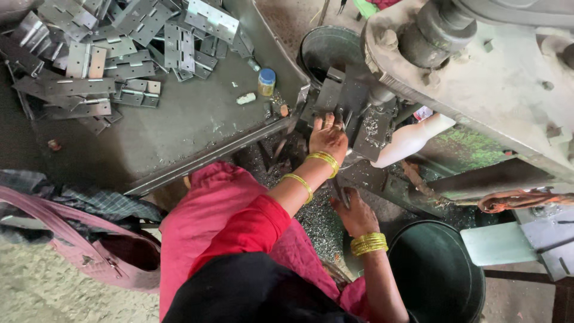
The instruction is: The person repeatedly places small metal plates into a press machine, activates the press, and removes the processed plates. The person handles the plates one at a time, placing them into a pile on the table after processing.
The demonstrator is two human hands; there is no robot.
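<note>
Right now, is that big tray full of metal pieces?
Not full. The metal hinges are heaped at the far end of the tray; the near part shows bare floor.

press tooling (pixel 350 104) crowding left hand (pixel 327 139), tray wall (pixel 286 57) beside, bucket (pixel 436 275) below

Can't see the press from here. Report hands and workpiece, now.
Left hand flat on metal piece at the press die. Right hand rests low on the chip-strewn bed, whether it grips anything unclear. Hinge plates heaped in tray, apart.
</note>
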